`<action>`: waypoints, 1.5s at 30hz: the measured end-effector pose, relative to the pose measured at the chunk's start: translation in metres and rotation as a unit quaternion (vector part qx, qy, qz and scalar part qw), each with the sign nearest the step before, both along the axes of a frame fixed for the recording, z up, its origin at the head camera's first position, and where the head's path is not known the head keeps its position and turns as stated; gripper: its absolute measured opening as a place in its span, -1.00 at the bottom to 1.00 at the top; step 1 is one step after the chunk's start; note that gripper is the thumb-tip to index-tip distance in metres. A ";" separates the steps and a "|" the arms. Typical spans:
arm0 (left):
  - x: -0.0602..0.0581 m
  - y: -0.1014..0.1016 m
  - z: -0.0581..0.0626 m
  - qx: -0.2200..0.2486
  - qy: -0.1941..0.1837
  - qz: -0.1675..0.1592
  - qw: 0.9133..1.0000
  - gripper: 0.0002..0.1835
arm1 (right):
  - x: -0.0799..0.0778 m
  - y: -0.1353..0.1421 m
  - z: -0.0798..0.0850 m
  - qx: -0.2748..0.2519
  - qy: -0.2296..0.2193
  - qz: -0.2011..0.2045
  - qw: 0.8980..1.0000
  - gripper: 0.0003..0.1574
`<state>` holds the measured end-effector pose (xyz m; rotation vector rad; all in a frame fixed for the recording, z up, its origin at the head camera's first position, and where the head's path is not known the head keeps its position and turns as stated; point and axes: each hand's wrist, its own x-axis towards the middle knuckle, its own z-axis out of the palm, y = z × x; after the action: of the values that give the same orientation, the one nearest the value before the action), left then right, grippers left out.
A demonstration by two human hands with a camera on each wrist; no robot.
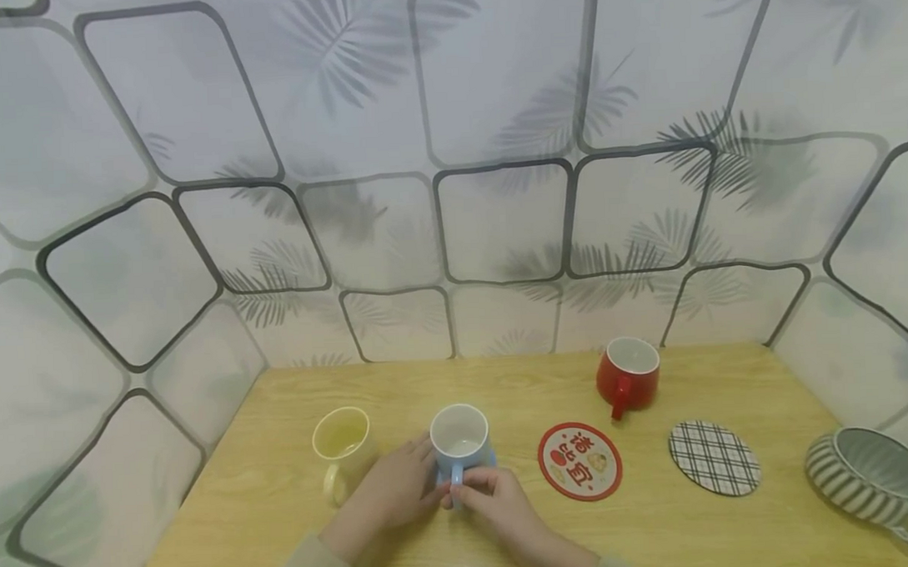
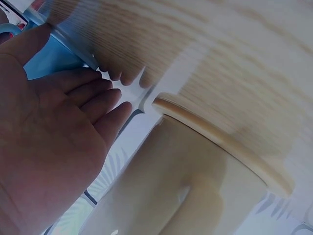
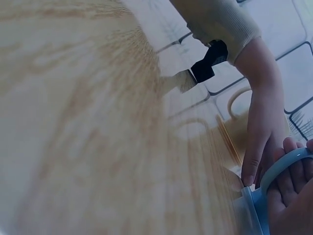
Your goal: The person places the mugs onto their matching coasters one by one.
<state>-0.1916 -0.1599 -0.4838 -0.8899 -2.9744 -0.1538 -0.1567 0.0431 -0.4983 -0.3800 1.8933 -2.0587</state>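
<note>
A light blue mug (image 1: 460,458) with a white inside stands upright on a blue coaster (image 1: 493,460), only partly visible beneath it. My right hand (image 1: 501,505) pinches the mug's handle, its fingers curled about the loop in the right wrist view. On the mug's left side lies my left hand (image 1: 403,488), its fingers extended; the left wrist view shows the thumb and fingertips at the blue coaster's edge. Just left of that hand is a yellow mug (image 1: 344,442), which rests on a yellowish disc (image 2: 225,147) in the left wrist view.
To the right, a round red-rimmed coaster (image 1: 612,461) with characters lies on the wooden table (image 1: 509,557). A red mug (image 1: 628,377) stands behind it. Further right are a black-and-white checked coaster (image 1: 715,458) and a striped mug (image 1: 855,478). A patterned curtain encloses the back and sides.
</note>
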 end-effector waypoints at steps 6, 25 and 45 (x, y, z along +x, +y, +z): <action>0.001 0.001 0.002 0.004 -0.001 0.000 1.000 -0.27 | 0.000 0.002 0.001 0.001 -0.005 0.006 1.000 -0.64; 0.005 0.004 0.005 0.007 -0.001 -0.001 1.000 -0.29 | 0.000 0.003 -0.004 0.004 0.001 0.004 1.000 -0.65; 0.006 0.001 0.004 -0.003 0.000 -0.001 1.000 -0.28 | -0.002 0.005 -0.001 0.004 0.001 0.025 1.000 -0.60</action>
<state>-0.1859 -0.1593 -0.4797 -0.8937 -2.9763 -0.1443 -0.1586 0.0479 -0.4997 -0.4237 1.8737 -2.0194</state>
